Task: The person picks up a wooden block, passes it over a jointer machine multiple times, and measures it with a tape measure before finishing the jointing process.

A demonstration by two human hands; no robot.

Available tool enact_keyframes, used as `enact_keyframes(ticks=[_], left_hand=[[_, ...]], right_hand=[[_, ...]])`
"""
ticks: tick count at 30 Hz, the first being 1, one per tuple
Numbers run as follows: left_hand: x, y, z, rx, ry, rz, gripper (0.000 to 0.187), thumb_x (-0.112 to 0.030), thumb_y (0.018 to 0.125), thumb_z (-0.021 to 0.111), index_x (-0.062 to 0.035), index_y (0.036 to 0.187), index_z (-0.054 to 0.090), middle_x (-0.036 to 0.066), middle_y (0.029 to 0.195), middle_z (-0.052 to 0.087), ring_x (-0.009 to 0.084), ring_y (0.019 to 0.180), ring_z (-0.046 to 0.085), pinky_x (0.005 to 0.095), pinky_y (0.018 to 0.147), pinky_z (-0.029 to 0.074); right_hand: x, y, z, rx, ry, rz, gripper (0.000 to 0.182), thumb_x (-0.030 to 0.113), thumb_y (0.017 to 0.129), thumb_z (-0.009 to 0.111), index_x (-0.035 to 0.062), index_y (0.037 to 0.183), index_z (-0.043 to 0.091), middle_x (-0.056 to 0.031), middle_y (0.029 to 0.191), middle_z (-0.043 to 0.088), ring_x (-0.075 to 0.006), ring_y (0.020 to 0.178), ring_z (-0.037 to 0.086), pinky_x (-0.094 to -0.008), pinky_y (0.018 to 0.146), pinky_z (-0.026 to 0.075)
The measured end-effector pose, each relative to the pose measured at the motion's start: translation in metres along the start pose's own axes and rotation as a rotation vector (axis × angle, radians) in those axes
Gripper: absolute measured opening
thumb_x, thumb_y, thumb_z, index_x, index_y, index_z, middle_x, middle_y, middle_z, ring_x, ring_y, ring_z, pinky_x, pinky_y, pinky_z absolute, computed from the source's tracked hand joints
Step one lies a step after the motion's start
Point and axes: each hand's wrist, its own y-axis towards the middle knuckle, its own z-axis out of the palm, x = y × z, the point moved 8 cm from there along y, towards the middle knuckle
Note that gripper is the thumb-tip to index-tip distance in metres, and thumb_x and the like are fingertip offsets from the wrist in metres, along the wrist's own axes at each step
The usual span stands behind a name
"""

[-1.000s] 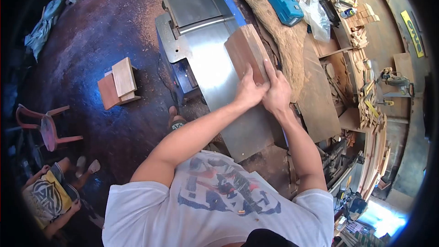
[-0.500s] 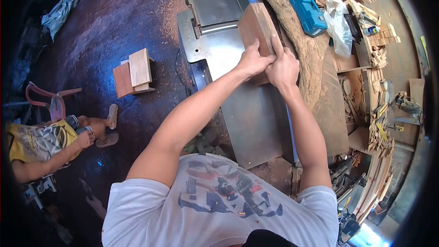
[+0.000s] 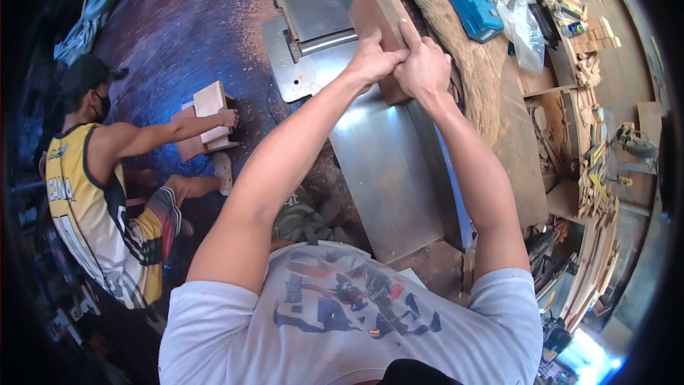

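Note:
A thick reddish-brown wooden board point(image 3: 385, 18) stands on edge on the metal bed of a jointer point(image 3: 388, 178), close to its blue-edged fence point(image 3: 447, 189). My left hand point(image 3: 373, 64) presses on the board's left face near its rear end, thumb raised. Gripping the top edge and rear of the same board is my right hand point(image 3: 425, 70), a finger stretched forward along it. Both hands are close together, and parts of the fingers are hidden. The board reaches past the cutter slot point(image 3: 328, 41) of the machine.
At left, a seated person in a yellow jersey point(image 3: 96, 192) reaches toward stacked wood pieces point(image 3: 209, 100). A rough log slab point(image 3: 456, 50) and a teal tool case point(image 3: 472, 6) lie right of the fence. Shelves of wood offcuts point(image 3: 595, 178) line the right side.
The board and both my hands have moved forward along the jointer bed. The person at left has leaned forward and put a hand out to the stacked wood. My view has shifted slightly.

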Motion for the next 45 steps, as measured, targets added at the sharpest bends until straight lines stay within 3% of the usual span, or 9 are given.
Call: enact_keyframes(ticks=[2,3,7,19,22,25,28,31,45], left_hand=[[-0.012,-0.006,-0.001,0.001,-0.052,-0.023,0.068,-0.011,0.095,0.078,0.0037,0.152,0.044,0.02,0.137,0.067,0.025,0.12,0.069,0.0352,0.1,0.057],[-0.017,-0.001,-0.003,0.006,-0.067,0.065,0.085,-0.013,0.087,0.083,0.0169,0.151,0.036,0.027,0.128,0.07,0.0281,0.11,0.073,0.035,0.092,0.06],[-0.012,0.015,-0.014,0.019,-0.043,0.028,0.097,-0.016,0.087,0.084,0.0232,0.153,0.026,0.029,0.127,0.069,0.0287,0.11,0.073,0.0347,0.089,0.061],[-0.026,0.051,-0.043,-0.008,0.016,-0.011,0.11,-0.02,0.088,0.084,0.0227,0.159,0.011,0.033,0.131,0.065,0.0283,0.105,0.074,0.0343,0.076,0.063],[-0.032,0.048,-0.045,-0.057,0.052,-0.059,0.062,-0.019,0.097,0.075,0.0024,0.149,0.049,0.018,0.132,0.068,0.0253,0.113,0.071,0.0384,0.092,0.063],[-0.028,0.062,-0.052,-0.055,0.071,-0.047,0.062,-0.019,0.097,0.076,0.0025,0.149,0.049,0.017,0.131,0.068,0.0248,0.112,0.071,0.0379,0.09,0.063],[-0.026,0.072,-0.059,-0.035,0.052,-0.072,0.063,-0.018,0.097,0.076,0.0039,0.149,0.048,0.017,0.13,0.069,0.0244,0.111,0.072,0.0372,0.087,0.062],[-0.031,0.086,-0.068,0.003,0.053,0.002,0.108,-0.019,0.089,0.084,0.0228,0.158,0.013,0.033,0.134,0.062,0.0282,0.103,0.074,0.0344,0.076,0.063],[-0.041,0.134,-0.104,-0.018,0.042,0.015,0.109,-0.02,0.09,0.084,0.023,0.158,0.012,0.034,0.137,0.06,0.028,0.105,0.074,0.033,0.077,0.064]], right_hand=[[0.003,0.004,-0.002,0.016,0.006,0.009,0.086,0.023,0.078,0.078,0.0269,0.159,0.051,-0.0267,0.134,0.067,-0.0405,0.124,0.067,-0.0565,0.105,0.048],[0.004,0.007,-0.001,0.011,0.002,0.01,0.086,0.023,0.078,0.078,0.0269,0.159,0.051,-0.0267,0.134,0.067,-0.0405,0.123,0.067,-0.0566,0.105,0.048],[0.008,0.019,-0.001,0.014,0.04,-0.001,0.082,0.022,0.08,0.077,0.0256,0.158,0.052,-0.0268,0.132,0.067,-0.0401,0.121,0.067,-0.0569,0.104,0.048],[0.027,0.061,-0.001,-0.021,0.037,-0.047,0.079,0.022,0.079,0.072,0.0264,0.156,0.054,-0.0258,0.12,0.071,-0.0434,0.107,0.072,-0.053,0.096,0.057],[0.031,0.069,0.0,0.005,0.035,-0.045,0.079,0.022,0.078,0.072,0.0257,0.156,0.054,-0.0263,0.121,0.071,-0.0434,0.108,0.072,-0.0532,0.096,0.057],[0.032,0.074,0.001,0.005,0.042,-0.045,0.079,0.022,0.078,0.072,0.025,0.155,0.054,-0.0267,0.122,0.071,-0.0431,0.109,0.072,-0.0532,0.098,0.056],[0.035,0.082,0.003,-0.015,0.038,-0.052,0.079,0.023,0.078,0.072,0.0243,0.156,0.054,-0.0267,0.122,0.071,-0.0427,0.109,0.072,-0.053,0.099,0.056],[0.039,0.093,0.003,-0.018,0.033,-0.058,0.079,0.023,0.078,0.072,0.0236,0.156,0.055,-0.0265,0.122,0.071,-0.0422,0.109,0.072,-0.0526,0.099,0.056],[0.06,0.144,0.015,-0.018,0.034,-0.089,0.072,0.029,0.084,0.079,0.0181,0.151,0.056,-0.0251,0.115,0.074,-0.0392,0.109,0.074,-0.0559,0.103,0.051]])
